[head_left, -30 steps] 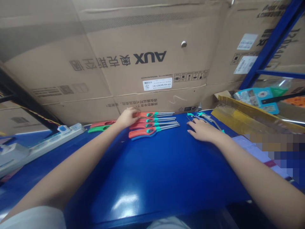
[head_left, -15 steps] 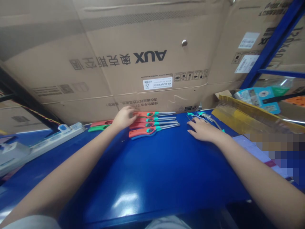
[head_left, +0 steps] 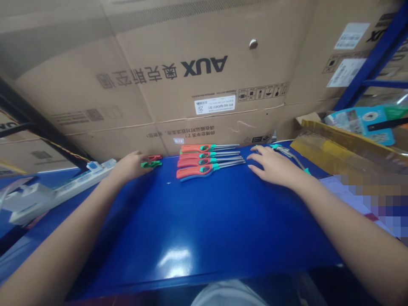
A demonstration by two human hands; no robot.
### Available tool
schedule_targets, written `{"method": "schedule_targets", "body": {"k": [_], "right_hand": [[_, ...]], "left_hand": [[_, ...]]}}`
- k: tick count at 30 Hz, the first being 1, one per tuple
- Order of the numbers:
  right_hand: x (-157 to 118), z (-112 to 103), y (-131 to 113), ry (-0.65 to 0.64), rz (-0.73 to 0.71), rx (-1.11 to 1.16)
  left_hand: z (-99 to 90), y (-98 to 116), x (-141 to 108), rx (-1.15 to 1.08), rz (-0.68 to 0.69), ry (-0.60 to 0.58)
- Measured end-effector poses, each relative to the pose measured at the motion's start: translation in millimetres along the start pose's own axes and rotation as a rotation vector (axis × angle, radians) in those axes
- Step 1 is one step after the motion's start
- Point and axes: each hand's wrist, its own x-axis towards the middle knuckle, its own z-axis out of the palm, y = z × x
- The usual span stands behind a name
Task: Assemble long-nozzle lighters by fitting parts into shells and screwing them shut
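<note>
My left hand [head_left: 131, 166] is at the back left of the blue table, its fingers curled round a green lighter handle [head_left: 151, 164]. A red handle [head_left: 155, 157] lies just behind the green one; my hand hides much of both. Several long-necked gas lighters [head_left: 195, 171] lie side by side in the middle, with red bodies, teal triggers and metal tubes pointing right. My right hand [head_left: 272, 166] rests palm down to their right, fingers spread and holding nothing. Beside it lie loose metal lighter tubes with teal ends [head_left: 287, 153], partly hidden by the hand.
A large cardboard sheet [head_left: 143, 97] stands along the back. On the left lies a white power strip [head_left: 73, 187] with plugs. A yellow-taped box [head_left: 334, 146] and a lilac sheet-like item [head_left: 341, 189] are on the right. Blue rack bars [head_left: 366, 76] rise at the right.
My left hand has moved left from the red lighters to the green and red handles. My right hand stays by the metal tubes. The view has shifted slightly.
</note>
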Motion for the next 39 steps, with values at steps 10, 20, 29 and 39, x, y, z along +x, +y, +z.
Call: {"method": "schedule_targets", "body": {"k": [10,20,29,39], "right_hand": [[0.4,-0.8,-16.1,0.139,-0.145,0.148],[-4.1,-4.9,-31.2,0.302,-0.266,0.219],[-8.3,-5.5,-50.9,0.337,-0.410,0.359],[-18.7,-6.2,-77.7,-0.081,-0.546,0.660]], "left_hand": [[-3.1,6.7,-3.9,0.129,-0.013,-0.096],[-69.1,42.0,-35.0,0.265,-0.021,-0.137],[-89.4,118.0,-88.8,0.099,0.319,-0.108],[-27.4,213.2,-116.9,-0.269,0.526,-0.132]]}}
